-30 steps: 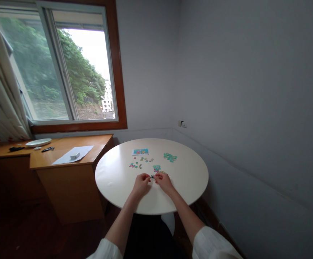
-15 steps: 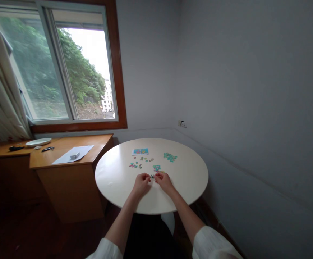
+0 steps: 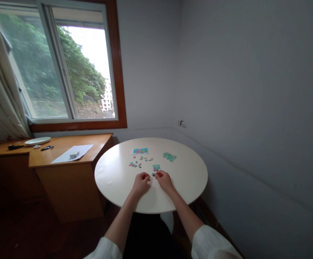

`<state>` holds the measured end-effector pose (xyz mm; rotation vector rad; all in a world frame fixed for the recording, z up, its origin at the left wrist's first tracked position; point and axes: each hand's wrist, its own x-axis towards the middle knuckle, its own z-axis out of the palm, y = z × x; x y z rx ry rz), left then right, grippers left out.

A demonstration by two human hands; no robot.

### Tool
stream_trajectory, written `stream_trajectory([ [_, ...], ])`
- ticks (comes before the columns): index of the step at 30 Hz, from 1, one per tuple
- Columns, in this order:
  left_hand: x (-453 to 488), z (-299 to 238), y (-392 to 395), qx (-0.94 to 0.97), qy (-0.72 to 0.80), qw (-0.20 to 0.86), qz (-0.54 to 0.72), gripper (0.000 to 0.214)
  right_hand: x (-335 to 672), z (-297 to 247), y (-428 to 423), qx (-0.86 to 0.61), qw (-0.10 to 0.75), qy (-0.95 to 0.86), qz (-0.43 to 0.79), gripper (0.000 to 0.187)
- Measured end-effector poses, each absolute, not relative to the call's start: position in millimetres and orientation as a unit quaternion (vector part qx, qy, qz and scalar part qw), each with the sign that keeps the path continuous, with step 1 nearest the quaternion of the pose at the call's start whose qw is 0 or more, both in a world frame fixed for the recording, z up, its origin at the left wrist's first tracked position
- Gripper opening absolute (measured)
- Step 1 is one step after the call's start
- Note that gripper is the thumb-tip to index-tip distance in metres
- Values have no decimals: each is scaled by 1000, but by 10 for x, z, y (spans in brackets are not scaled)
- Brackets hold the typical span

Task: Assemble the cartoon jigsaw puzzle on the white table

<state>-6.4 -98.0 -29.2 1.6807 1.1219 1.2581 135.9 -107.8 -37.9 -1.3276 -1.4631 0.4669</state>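
Over the near half of the round white table, my right hand (image 3: 164, 180) pinches a small dark puzzle piece (image 3: 153, 174) between thumb and fingertips. My left hand (image 3: 142, 182) is just to its left, fingers curled and closed, with nothing visible in them; a narrow gap separates it from the piece. Right beyond my right fingertips lies a small joined puzzle section (image 3: 156, 167) in teal and pink, its near edge partly hidden by the hand. Farther left, several loose puzzle pieces (image 3: 133, 164) are scattered on the tabletop.
A puzzle picture card (image 3: 139, 151) lies at the back of the white table (image 3: 113, 180). To the right is a heap of teal puzzle pieces (image 3: 169, 157). A wooden desk (image 3: 64, 172) at left bears paper (image 3: 83, 150), a small white box (image 3: 74, 154) and a white plate (image 3: 37, 141).
The small dark piece, between both hands' fingertips before, is now by my right fingers only. My left fingertips have drawn slightly away from it. The view has shifted very slightly.
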Motion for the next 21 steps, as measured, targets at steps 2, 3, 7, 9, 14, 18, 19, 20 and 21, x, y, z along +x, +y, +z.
stream_trajectory([
  [2, -65, -289, -980, 655, 440, 369, 491, 11, 1355, -344, -1119, -607, 494, -611, 117, 17],
  [3, -66, -290, -979, 655, 440, 369, 491, 11, 1348, -325, -1139, -630, 468, -613, 88, 18],
  [7, -70, -295, -973, 653, 435, 369, 498, 11, 1293, -264, -1197, -667, 346, -659, 24, 20],
  [9, -70, -296, -973, 652, 432, 368, 503, 11, 1269, -254, -1208, -664, 306, -682, 10, 21],
  [14, -61, -297, -972, 647, 433, 370, 507, 11, 1255, -250, -1236, -664, 255, -702, -1, 24],
  [18, -56, -306, -967, 645, 435, 373, 505, 11, 1239, -223, -1310, -666, 253, -702, -21, 24],
  [19, -57, -307, -968, 646, 436, 372, 505, 12, 1231, -218, -1332, -659, 256, -707, -26, 24],
  [20, -59, -305, -969, 646, 437, 370, 505, 12, 1222, -215, -1351, -649, 261, -713, -31, 23],
  [21, -60, -302, -972, 646, 439, 368, 504, 12, 1214, -216, -1366, -640, 268, -720, -34, 23],
])
